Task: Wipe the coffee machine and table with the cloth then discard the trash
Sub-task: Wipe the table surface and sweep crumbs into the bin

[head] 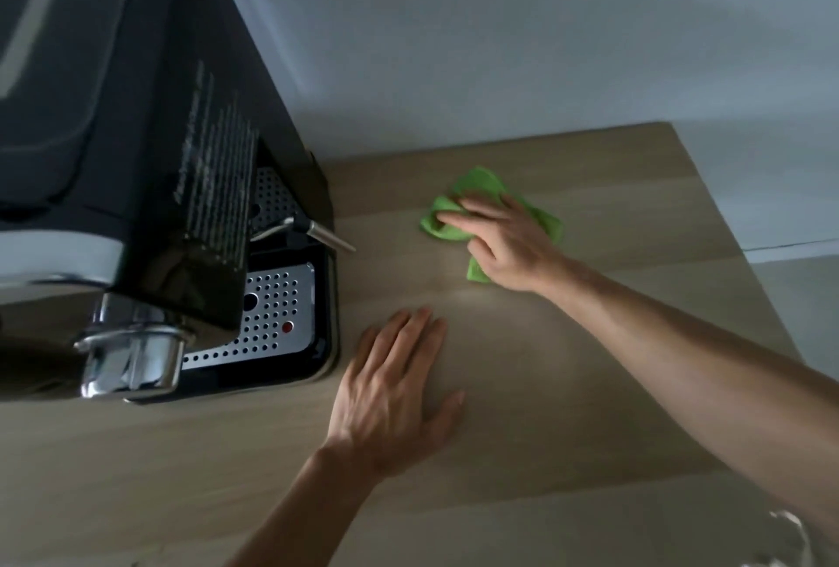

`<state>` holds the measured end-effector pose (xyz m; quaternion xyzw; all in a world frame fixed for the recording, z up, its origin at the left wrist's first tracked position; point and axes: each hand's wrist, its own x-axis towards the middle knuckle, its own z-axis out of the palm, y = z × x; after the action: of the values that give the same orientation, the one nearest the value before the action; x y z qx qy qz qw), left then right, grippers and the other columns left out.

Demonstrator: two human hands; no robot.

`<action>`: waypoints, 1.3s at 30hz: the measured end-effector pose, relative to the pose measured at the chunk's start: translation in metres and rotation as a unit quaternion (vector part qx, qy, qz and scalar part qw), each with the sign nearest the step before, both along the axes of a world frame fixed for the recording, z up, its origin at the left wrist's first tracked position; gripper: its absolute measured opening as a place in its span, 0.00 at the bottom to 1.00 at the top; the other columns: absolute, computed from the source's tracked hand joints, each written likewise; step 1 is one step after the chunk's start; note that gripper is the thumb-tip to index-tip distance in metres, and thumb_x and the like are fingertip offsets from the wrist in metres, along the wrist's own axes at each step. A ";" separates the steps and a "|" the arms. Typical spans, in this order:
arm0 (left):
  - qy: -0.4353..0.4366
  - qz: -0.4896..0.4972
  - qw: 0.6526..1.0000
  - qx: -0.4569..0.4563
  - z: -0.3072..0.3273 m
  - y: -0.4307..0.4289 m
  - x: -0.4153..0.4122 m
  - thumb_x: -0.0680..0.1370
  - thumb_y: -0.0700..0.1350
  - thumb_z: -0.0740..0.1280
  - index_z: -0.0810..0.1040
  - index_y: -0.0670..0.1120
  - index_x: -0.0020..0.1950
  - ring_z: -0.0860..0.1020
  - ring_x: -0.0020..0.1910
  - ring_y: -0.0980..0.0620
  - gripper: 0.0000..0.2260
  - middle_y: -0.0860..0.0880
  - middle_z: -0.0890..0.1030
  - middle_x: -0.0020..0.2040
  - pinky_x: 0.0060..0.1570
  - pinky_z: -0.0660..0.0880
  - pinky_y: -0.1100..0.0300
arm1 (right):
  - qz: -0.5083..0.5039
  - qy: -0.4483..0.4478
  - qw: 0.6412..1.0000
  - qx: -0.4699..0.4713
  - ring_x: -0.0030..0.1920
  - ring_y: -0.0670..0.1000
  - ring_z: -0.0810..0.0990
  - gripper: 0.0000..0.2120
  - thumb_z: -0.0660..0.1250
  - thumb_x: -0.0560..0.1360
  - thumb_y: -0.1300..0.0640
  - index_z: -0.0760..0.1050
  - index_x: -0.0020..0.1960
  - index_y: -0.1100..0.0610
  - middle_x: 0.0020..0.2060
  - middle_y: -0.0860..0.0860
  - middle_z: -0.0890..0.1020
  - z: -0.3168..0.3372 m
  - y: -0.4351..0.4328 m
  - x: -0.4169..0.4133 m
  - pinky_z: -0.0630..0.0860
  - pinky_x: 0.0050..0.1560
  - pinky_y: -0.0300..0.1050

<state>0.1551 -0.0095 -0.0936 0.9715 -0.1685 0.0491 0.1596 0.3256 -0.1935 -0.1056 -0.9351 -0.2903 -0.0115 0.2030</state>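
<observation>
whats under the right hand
A green cloth, pressed onto the table by the right hand with its fingers straight. The cloth's edges stick out on several sides; its middle, and the table beneath it, are covered.

Table (545,430): open wood is seen right of the left hand (390,389). Left side is blocked by the coffee machine (136,158); its steam wand (324,236) juts over the tabletop. Far side is closed by the wall (499,44). Far middle is taken by the right hand (504,244), pressed on the cloth (481,185).

I'm pressing soft cloth (477,186) on matt wood-grain table (590,389); coffee machine (172,176) showing glossy black plastic, drip tray (278,310) shiny perforated metal
</observation>
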 end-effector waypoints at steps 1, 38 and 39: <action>0.000 0.001 1.000 0.002 0.000 0.001 -0.001 0.71 0.60 0.67 0.72 0.44 0.69 0.70 0.68 0.45 0.32 0.45 0.72 0.69 0.65 0.68 0.47 | -0.047 -0.002 0.999 -0.001 0.68 0.56 0.70 0.24 0.52 0.73 0.54 0.73 0.66 0.54 0.66 0.57 0.73 0.002 0.006 0.012 0.64 0.66 0.59; 0.031 0.015 0.999 -0.009 0.002 0.023 -0.034 0.73 0.61 0.65 0.68 0.44 0.72 0.65 0.72 0.49 0.33 0.48 0.71 0.71 0.68 0.65 0.50 | 0.134 0.075 0.988 -0.024 0.73 0.49 0.60 0.23 0.53 0.75 0.56 0.68 0.69 0.51 0.72 0.52 0.66 0.012 0.078 -0.015 0.51 0.72 0.53; 0.028 0.012 0.999 -0.010 0.002 0.024 -0.034 0.73 0.61 0.65 0.69 0.43 0.72 0.65 0.72 0.49 0.33 0.48 0.71 0.71 0.68 0.65 0.50 | 0.124 0.089 0.988 -0.004 0.72 0.50 0.62 0.24 0.52 0.74 0.56 0.70 0.68 0.52 0.70 0.53 0.68 0.011 0.074 -0.019 0.53 0.72 0.52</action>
<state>0.1209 0.0146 -0.0915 0.9727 -0.1516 0.0251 0.1739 0.3066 -0.1200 -0.0942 -0.8900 -0.3845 0.0982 0.2246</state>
